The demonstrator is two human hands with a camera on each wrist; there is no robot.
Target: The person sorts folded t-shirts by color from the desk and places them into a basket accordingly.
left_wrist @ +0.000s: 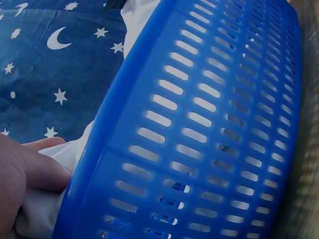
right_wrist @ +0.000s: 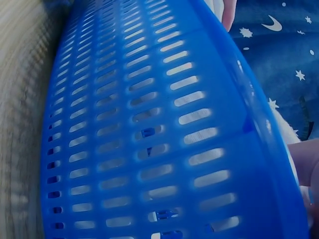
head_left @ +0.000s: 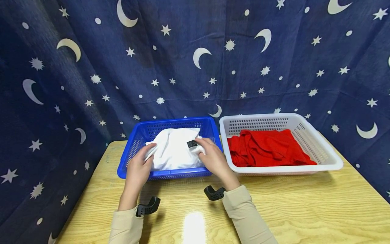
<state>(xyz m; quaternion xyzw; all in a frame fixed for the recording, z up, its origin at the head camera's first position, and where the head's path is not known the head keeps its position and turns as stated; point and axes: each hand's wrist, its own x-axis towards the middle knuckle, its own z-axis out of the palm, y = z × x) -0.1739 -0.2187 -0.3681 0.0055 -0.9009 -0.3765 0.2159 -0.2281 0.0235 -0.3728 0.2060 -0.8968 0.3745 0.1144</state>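
A white garment (head_left: 173,149) lies bunched in the blue perforated basket (head_left: 125,166). My left hand (head_left: 139,166) pinches a fold at the garment's left edge, thumb and fingers over the basket's near-left corner. On the right side, my right hand (head_left: 214,159) grips the same fabric, with a small black label (head_left: 192,144) showing beside the fingertips. Both wrist views are mostly filled by the basket's slotted front wall (left_wrist: 199,119). In the left wrist view, the thumb presses white cloth (left_wrist: 37,214) just past the rim.
Directly right of the blue basket stands a white perforated basket (head_left: 329,162) holding a red garment (head_left: 268,149). Both baskets rest on a light wooden table (head_left: 170,210). A dark blue curtain (head_left: 182,61) with moons and stars hangs behind and to the left.
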